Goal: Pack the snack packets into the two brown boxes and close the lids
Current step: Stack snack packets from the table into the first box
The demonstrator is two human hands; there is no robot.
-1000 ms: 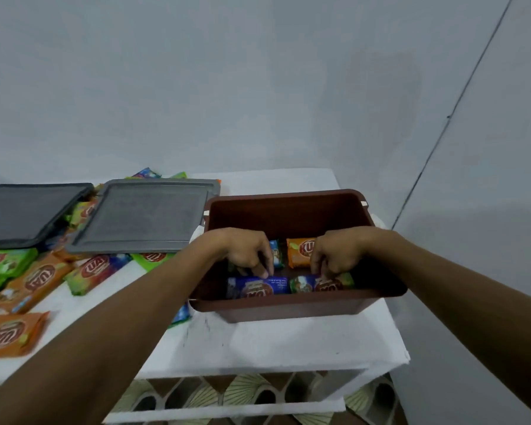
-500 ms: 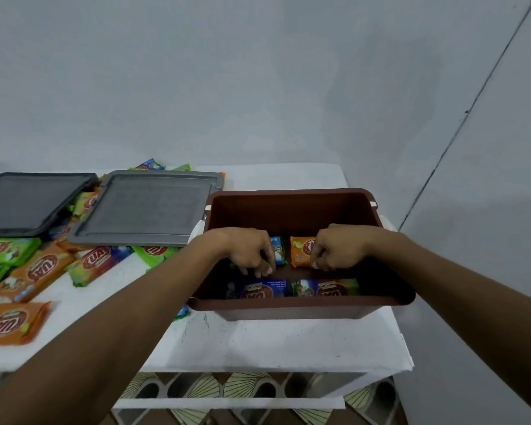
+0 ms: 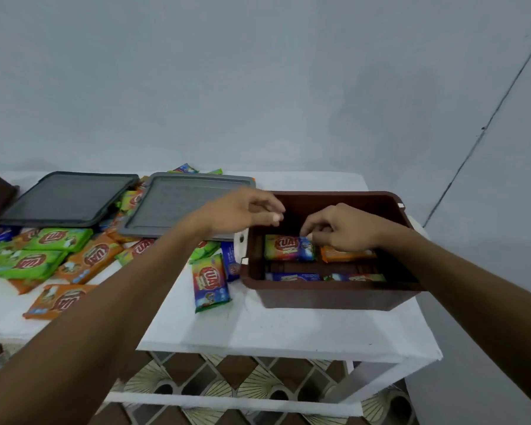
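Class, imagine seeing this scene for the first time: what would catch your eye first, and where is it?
The open brown box at the right of the white table draws the eye, a few packets on its floor. The right hand reaches in and pinches a multicoloured packet; the left hand hovers empty over the box's left rim. Left of it lies a bright heap of green and orange packets by two grey lids.
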